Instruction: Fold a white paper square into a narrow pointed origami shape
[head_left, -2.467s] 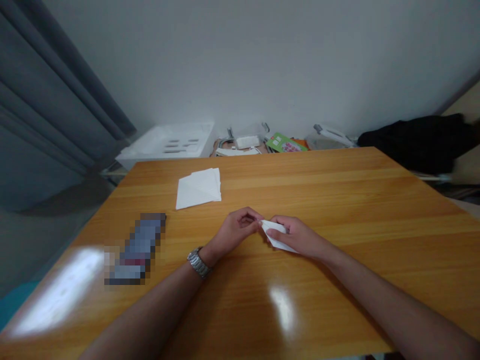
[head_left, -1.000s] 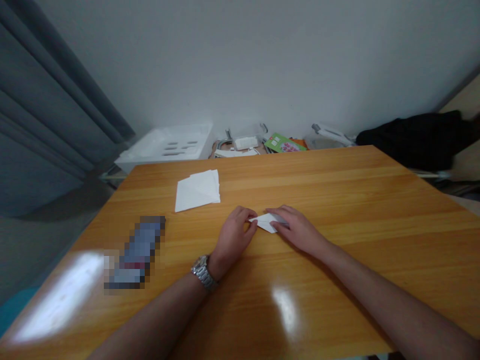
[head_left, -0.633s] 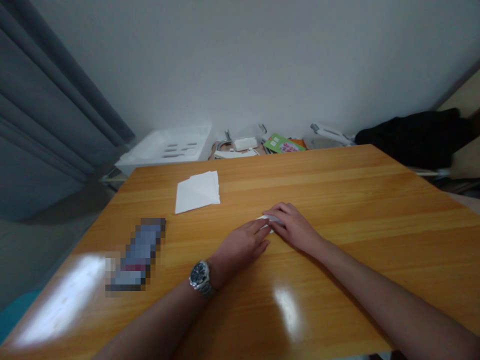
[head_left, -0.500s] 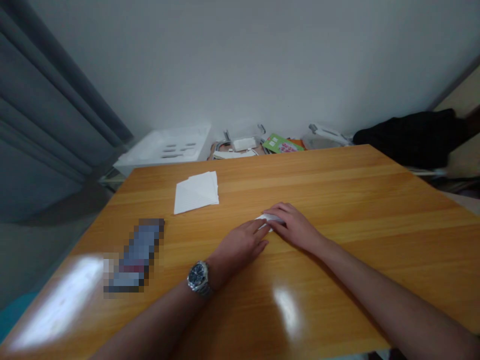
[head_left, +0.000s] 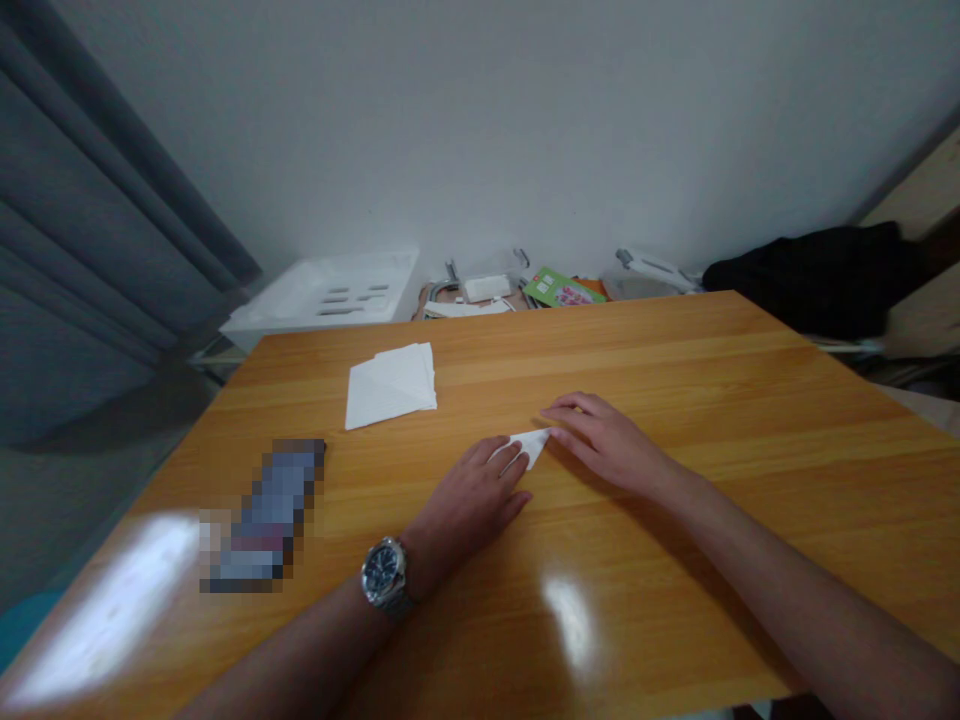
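A small folded white paper [head_left: 531, 444] lies on the wooden table [head_left: 645, 370], its pointed end toward the right. My left hand [head_left: 476, 495], with a metal watch on its wrist, rests on the paper's left part, fingers spread over it and partly covering it. My right hand [head_left: 604, 440] is at the paper's right tip, its thumb at or very near the tip and its fingers apart, holding nothing. Farther back on the left lie several white sheets [head_left: 390, 385] in a loose pile.
A blurred-out phone-like device [head_left: 270, 515] lies on the table's left side. Behind the far edge are a white tray [head_left: 352, 285], a green booklet [head_left: 559, 288], assorted small items and a black cloth [head_left: 810, 280]. A grey curtain hangs at left.
My right hand has lifted off the paper and moved slightly right, its fingers parting. More of the paper shows now. My left hand has shifted a little left and stays on it.
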